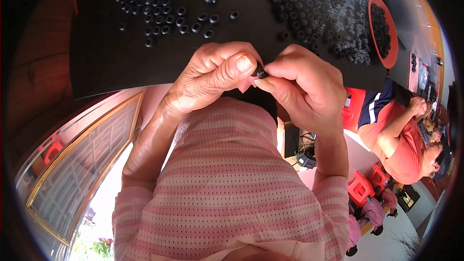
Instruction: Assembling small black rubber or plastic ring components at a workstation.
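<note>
Between my two hands, just off the table's near edge, is a small black rounded piece [261,73] with a hint of red at its open end. My left hand [208,72] is closed on it, thumb on top and fingers curled beneath. From the other side, the thumb and forefinger of my right hand [311,84] pinch at the same piece; anything finer between those fingertips is too small to make out. Many similar black hollow pieces [166,7] lie scattered past my hands on the dark table [116,63].
A denser heap of black pieces [302,12] lies at the far right, beside a spread of small pale, shiny bits [355,17]. Beyond these stands an orange bowl [394,43] holding black pieces. Another person [403,152] sits at the right, with red stools [360,188] nearby.
</note>
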### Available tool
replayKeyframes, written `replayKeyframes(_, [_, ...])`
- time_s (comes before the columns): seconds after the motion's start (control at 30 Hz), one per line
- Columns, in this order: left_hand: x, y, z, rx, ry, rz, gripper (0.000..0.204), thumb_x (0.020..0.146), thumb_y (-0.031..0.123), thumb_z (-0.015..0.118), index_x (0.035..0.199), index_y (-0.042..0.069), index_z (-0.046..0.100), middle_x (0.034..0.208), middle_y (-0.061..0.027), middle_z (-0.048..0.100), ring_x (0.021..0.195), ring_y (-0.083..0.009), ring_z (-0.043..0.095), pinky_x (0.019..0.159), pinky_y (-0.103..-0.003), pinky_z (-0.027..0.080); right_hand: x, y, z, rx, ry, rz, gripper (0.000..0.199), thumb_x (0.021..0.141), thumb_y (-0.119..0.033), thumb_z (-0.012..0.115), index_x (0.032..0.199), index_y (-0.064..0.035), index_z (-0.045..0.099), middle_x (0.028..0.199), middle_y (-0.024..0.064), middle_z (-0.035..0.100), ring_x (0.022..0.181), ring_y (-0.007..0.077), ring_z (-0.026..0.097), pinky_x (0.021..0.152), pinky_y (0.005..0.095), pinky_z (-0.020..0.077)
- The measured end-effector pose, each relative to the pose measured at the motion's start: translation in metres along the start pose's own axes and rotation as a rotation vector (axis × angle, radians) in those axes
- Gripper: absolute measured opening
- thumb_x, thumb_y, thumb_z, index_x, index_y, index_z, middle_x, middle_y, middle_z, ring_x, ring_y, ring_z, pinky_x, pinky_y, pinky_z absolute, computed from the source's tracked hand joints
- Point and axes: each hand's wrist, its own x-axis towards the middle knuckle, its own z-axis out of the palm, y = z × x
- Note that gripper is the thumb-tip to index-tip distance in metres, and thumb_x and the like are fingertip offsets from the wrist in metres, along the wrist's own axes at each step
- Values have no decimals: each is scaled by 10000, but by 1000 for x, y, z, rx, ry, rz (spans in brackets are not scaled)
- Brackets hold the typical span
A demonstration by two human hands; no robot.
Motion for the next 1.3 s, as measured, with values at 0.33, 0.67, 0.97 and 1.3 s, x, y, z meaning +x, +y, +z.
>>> replayKeyframes(0.33, [-6, -4, -8, -115, 30, -17, 316, 917, 298, 603, 780, 14, 614, 642, -16, 564, 564, -64, 499, 493, -203, 393, -1, 2, 8, -59, -69, -49, 352, 734, -94, 758, 1033, 35, 624, 711, 77, 570, 563, 158, 540, 492, 252, 431])
replayKeyframes(0.67, [-1, 4, -3, -122, 44, -33, 326, 929, 287, 591, 744, 19, 594, 656, -11, 557, 559, -65, 493, 482, -205, 383, 0, 9, 8, -95, -49, -106, 327, 728, -84, 761, 1000, 25, 615, 743, 88, 620, 562, 167, 577, 460, 270, 446])
replayKeyframes(0.97, [-3, 11, 1, -77, 79, -110, 365, 933, 290, 582, 676, 31, 578, 610, 9, 526, 549, -61, 470, 492, -213, 377, 6, -1, 3, -221, -111, -57, 285, 685, -93, 783, 912, 2, 639, 653, 57, 543, 494, 170, 528, 419, 279, 400])
replayKeyframes(1.3, [4, 5, -3, -49, -128, -48, 431, 954, 300, 546, 613, 40, 506, 555, 12, 467, 532, -63, 407, 495, -241, 335, 9, 1, -4, -188, -148, -188, 172, 709, -74, 744, 767, -7, 597, 602, 52, 460, 441, 167, 463, 376, 290, 335])
